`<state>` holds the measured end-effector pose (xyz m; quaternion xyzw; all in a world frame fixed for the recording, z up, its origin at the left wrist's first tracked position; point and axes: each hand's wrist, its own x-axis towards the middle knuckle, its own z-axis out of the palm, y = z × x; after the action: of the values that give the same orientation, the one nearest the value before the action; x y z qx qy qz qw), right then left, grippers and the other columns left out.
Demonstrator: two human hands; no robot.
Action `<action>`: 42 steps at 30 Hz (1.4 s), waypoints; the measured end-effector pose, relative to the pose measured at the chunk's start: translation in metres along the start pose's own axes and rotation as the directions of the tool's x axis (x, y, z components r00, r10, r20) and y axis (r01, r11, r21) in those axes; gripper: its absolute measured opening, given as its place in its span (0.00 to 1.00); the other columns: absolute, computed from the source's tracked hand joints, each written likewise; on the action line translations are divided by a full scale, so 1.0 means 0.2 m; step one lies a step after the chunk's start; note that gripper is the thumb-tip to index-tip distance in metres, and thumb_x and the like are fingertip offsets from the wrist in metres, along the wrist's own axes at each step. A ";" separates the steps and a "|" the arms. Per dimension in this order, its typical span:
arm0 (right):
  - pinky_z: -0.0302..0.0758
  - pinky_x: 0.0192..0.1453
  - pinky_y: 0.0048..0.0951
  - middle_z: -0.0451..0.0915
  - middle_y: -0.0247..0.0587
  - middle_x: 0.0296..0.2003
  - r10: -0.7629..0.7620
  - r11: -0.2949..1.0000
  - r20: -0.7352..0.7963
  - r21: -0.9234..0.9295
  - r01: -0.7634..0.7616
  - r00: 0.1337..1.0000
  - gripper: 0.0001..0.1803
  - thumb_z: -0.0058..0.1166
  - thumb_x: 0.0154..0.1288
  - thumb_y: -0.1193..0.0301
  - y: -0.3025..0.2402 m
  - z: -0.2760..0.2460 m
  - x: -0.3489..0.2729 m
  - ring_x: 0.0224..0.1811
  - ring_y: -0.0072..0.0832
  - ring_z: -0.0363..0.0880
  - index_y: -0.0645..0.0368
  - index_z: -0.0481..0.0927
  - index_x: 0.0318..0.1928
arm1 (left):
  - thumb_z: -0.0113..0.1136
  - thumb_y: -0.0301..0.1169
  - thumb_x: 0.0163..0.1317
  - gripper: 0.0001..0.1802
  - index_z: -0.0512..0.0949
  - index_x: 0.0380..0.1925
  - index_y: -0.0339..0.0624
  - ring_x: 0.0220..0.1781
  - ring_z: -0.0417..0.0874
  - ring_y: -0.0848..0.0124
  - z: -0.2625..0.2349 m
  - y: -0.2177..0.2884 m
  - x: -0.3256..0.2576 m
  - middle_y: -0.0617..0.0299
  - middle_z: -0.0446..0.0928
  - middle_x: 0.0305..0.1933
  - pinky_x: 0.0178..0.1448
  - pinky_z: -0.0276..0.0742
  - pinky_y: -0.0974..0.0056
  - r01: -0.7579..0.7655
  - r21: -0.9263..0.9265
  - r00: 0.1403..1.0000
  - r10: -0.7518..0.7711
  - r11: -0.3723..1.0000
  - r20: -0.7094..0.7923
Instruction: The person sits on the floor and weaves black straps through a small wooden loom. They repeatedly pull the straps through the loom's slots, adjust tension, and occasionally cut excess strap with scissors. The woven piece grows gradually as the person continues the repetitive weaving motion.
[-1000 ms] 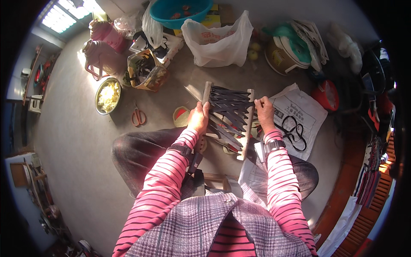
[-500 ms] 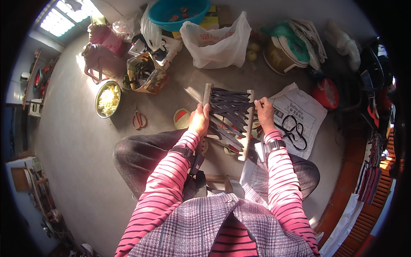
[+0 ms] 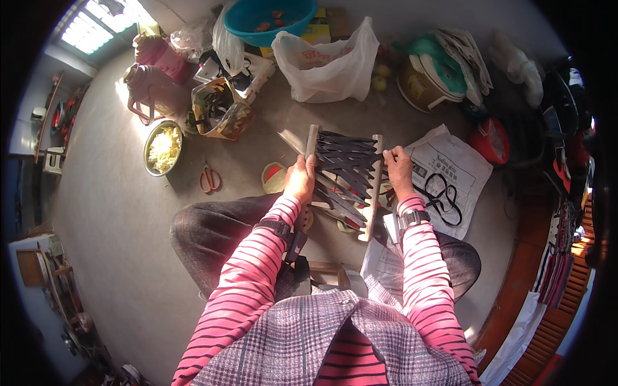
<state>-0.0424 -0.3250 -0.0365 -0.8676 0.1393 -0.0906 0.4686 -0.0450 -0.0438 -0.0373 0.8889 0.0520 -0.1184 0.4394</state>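
Nearest me lay the soft checked vest point(image 3: 277, 338) of a seated person, with pink, dark-striped knit sleeves point(image 3: 241, 276) reaching forward between bent knees in dark trousers point(image 3: 206, 235). Just beyond the lap, between the two hands, stood a wooden frame point(image 3: 373, 183), its two pale, squared rails roughly parallel. Their long axis ran away from the person, the far ends leaning slightly to the right. Flat, dark straps point(image 3: 344, 161) with a faint sheen crisscrossed from rail to rail, dense at the far end and looser toward the near one. The left hand point(image 3: 300, 182) had its fingers closed around the left rail. The right hand point(image 3: 400, 171) was at the outer edge of the right rail, fingers curled in close; I could not tell how tightly they met or whether they pinched a strap. To the right, a creased white sack point(image 3: 473, 164) lay on the smooth grey floor point(image 3: 116, 225), a thin black cord point(image 3: 443, 199) looped over it. Over on the left were scissors point(image 3: 209, 181) with rounded reddish handles, then a round bowl point(image 3: 149, 170) heaped with pale yellow pieces point(image 3: 165, 148). Farther off sat a crumpled, translucent white plastic bag point(image 3: 325, 77), and behind it a glossy blue basin point(image 3: 270, 33).
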 end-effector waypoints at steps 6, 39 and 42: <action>0.74 0.31 0.30 0.77 0.39 0.19 0.000 1.000 -0.002 -0.006 0.000 1.000 0.13 0.59 0.64 0.69 0.01 0.00 0.00 0.22 0.27 0.76 0.62 0.71 0.28 | 0.37 0.52 0.74 0.28 0.72 0.42 0.36 0.44 0.78 0.34 0.00 0.00 0.00 0.32 0.79 0.36 0.48 0.71 0.40 -0.016 -0.018 1.000 0.016 1.000 -0.013; 0.71 0.30 0.26 0.74 0.34 0.19 0.021 0.999 0.010 -0.030 -0.020 1.000 0.14 0.57 0.67 0.67 0.01 0.00 -0.01 0.22 0.19 0.71 0.61 0.71 0.28 | 0.38 0.53 0.74 0.28 0.72 0.40 0.37 0.42 0.78 0.38 0.02 -0.03 0.01 0.37 0.79 0.34 0.46 0.72 0.44 -0.002 -0.047 1.000 0.001 0.999 -0.018; 0.71 0.30 0.26 0.74 0.34 0.19 0.021 0.999 0.001 -0.036 -0.020 1.000 0.14 0.58 0.67 0.67 0.00 0.00 -0.01 0.22 0.20 0.71 0.61 0.72 0.28 | 0.37 0.54 0.73 0.29 0.73 0.44 0.35 0.47 0.78 0.35 0.01 -0.02 0.01 0.33 0.79 0.38 0.50 0.72 0.42 0.031 -0.063 0.999 -0.029 0.998 0.027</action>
<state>-0.0450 -0.3241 -0.0369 -0.8745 0.1495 -0.0826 0.4539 -0.0444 -0.0428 -0.0413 0.8720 0.0633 -0.1348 0.4664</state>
